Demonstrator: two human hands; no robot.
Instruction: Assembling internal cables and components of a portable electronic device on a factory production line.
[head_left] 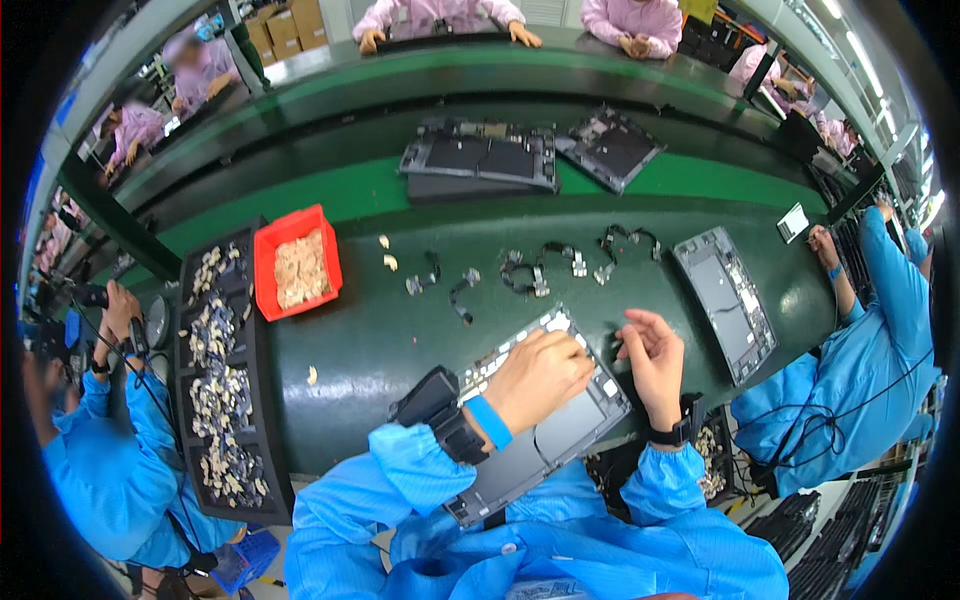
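In front of me an opened tablet-like device (590, 410) lies at a slant, its grey battery and a strip of circuit parts exposed. My left hand (535, 378) rests over its upper part with fingers bent and pressed together. What they pinch, if anything, is hidden beneath them. Just beyond the device's right edge, my right hand (655, 365) is raised with curled fingers and the thumb apart; nothing shows in it. Above my hands several small dark flex cables with metal connectors (525, 275) are spread on the green bench (350, 350).
A red bin (330, 255) of tan pieces stands left, beside a black compartment tray (280, 470) of small parts. Another opened device (725, 305) lies right; more (480, 155) (610, 148) sit on the far ledge. Co-workers in blue flank me; others in pink sit opposite.
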